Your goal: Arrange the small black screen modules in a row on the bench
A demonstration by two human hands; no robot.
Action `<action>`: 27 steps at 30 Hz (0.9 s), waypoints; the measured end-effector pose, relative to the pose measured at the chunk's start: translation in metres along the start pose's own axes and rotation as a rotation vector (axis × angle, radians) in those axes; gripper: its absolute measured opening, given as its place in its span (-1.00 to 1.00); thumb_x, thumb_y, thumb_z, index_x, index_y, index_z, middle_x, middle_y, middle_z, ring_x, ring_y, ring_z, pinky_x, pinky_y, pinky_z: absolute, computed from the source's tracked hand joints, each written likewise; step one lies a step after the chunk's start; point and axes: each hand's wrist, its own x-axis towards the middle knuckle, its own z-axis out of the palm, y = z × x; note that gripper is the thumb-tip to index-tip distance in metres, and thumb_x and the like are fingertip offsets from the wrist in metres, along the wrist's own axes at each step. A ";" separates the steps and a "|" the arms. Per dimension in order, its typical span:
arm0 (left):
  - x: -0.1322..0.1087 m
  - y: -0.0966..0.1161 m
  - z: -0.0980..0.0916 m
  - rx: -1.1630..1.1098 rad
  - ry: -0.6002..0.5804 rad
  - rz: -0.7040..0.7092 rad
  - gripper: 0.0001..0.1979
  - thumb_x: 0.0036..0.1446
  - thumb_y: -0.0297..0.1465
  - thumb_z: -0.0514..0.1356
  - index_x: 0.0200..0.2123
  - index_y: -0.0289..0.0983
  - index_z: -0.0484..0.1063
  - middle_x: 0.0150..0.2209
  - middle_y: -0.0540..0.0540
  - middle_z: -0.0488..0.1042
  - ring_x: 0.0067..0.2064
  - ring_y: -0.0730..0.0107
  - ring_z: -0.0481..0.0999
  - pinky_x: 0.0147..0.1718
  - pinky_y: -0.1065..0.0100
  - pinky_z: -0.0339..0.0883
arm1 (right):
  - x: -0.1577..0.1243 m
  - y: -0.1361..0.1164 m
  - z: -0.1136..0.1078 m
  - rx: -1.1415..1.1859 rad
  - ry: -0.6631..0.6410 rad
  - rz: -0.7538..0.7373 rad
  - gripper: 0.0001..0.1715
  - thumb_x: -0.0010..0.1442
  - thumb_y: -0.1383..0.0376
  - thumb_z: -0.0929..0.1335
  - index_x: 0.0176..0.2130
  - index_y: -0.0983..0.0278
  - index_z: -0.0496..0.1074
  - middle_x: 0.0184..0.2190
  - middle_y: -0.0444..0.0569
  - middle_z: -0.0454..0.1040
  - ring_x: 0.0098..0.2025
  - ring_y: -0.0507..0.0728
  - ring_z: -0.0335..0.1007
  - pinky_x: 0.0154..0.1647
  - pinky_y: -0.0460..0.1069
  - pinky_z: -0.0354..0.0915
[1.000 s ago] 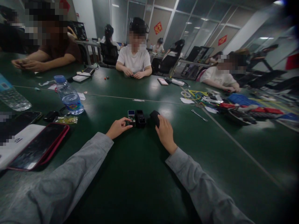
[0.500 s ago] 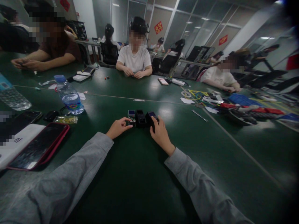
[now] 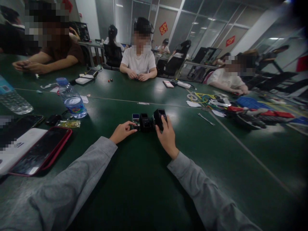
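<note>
My left hand point(image 3: 121, 132) pinches the lower edge of a small circuit board with a little screen point(image 3: 136, 116) between thumb and fingertips. Directly right of the board stands a black plastic housing point(image 3: 144, 119) with square openings in its face; it sits close against the board on the table. My right hand point(image 3: 167, 138) grips another black housing point(image 3: 159, 114), fingers over its right side and thumb at its lower edge. That piece is tilted and partly covered by the fingers. Its left side faces the middle housing, and whether the two touch is hard to tell.
Two water bottles, one of them with a blue cap point(image 3: 72, 98), and a phone in a red case point(image 3: 43, 150) are on the left. A wrench point(image 3: 206, 119) lies to the right, before a pile of cables and tools point(image 3: 255, 110). People sit across the green table point(image 3: 141, 179).
My right hand has raised and tilted the black housing, shifting it slightly away from the middle one. The left hand and the circuit board stay in place.
</note>
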 end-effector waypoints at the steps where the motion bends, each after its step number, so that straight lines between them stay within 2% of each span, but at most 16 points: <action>1: 0.000 0.000 0.000 -0.002 -0.002 -0.002 -0.56 0.14 -0.11 0.21 -0.01 -0.25 0.39 -0.56 0.12 0.27 -0.53 0.48 0.25 -0.46 0.38 0.17 | 0.002 0.002 -0.005 0.006 0.029 0.005 -0.35 0.36 0.17 0.19 0.36 0.19 -0.01 0.36 0.14 -0.09 0.29 0.39 0.05 0.10 0.30 0.34; 6: 0.000 0.000 0.000 -0.003 -0.004 -0.006 -0.57 0.15 -0.12 0.20 0.00 -0.25 0.38 -0.55 0.12 0.26 -0.53 0.48 0.25 -0.46 0.38 0.18 | 0.005 0.030 -0.016 -0.016 0.089 0.064 -0.38 0.33 0.19 0.20 0.32 0.23 0.08 0.32 0.16 -0.01 0.29 0.39 0.05 0.13 0.32 0.29; 11: 0.000 -0.001 -0.001 -0.004 -0.006 0.008 -0.56 0.15 -0.11 0.20 0.00 -0.26 0.38 -0.56 0.12 0.26 -0.53 0.48 0.26 -0.46 0.37 0.19 | -0.004 0.064 -0.010 -0.076 0.012 0.147 -0.37 0.30 0.15 0.23 0.28 0.28 0.13 0.27 0.25 0.06 0.22 0.44 0.15 0.04 0.38 0.32; 15: 0.000 0.000 -0.002 0.003 -0.014 0.005 -0.55 0.16 -0.11 0.20 0.01 -0.27 0.37 -0.54 0.11 0.29 -0.53 0.48 0.27 -0.45 0.38 0.19 | -0.009 0.073 -0.004 -0.081 -0.051 0.105 -0.37 0.30 0.13 0.23 0.26 0.35 0.16 0.22 0.32 0.10 0.19 0.44 0.16 0.05 0.36 0.31; 19: 0.000 0.001 -0.001 0.006 0.004 0.024 -0.58 0.16 -0.13 0.20 -0.01 -0.27 0.38 -0.56 0.13 0.24 -0.53 0.50 0.24 -0.46 0.40 0.15 | -0.007 0.068 -0.005 -0.138 0.015 0.042 -0.40 0.35 0.14 0.18 0.26 0.37 0.14 0.24 0.34 0.05 0.27 0.45 -0.01 0.16 0.41 0.13; 22: 0.000 0.002 0.000 0.013 0.026 0.031 -0.58 0.15 -0.13 0.21 -0.02 -0.26 0.39 -0.59 0.15 0.21 -0.55 0.50 0.21 -0.47 0.41 0.12 | -0.004 0.055 -0.010 -0.163 0.075 0.011 -0.45 0.37 0.16 0.15 0.27 0.30 0.14 0.30 0.24 -0.02 0.31 0.39 -0.12 0.23 0.39 0.03; 24: 0.000 0.002 0.000 0.007 0.032 0.024 -0.58 0.16 -0.13 0.20 -0.02 -0.26 0.39 -0.59 0.15 0.21 -0.55 0.50 0.22 -0.47 0.41 0.12 | -0.004 0.040 -0.013 -0.154 0.061 -0.039 -0.48 0.38 0.18 0.15 0.26 0.26 0.15 0.32 0.16 -0.04 0.34 0.35 -0.17 0.26 0.34 0.01; 27: 0.001 0.000 0.000 -0.007 0.029 0.003 -0.58 0.16 -0.13 0.20 -0.01 -0.27 0.38 -0.58 0.14 0.26 -0.54 0.49 0.26 -0.46 0.41 0.14 | -0.007 0.011 -0.011 -0.123 -0.035 -0.162 -0.51 0.39 0.21 0.16 0.26 0.23 0.16 0.33 0.08 -0.01 0.36 0.27 -0.17 0.29 0.26 0.00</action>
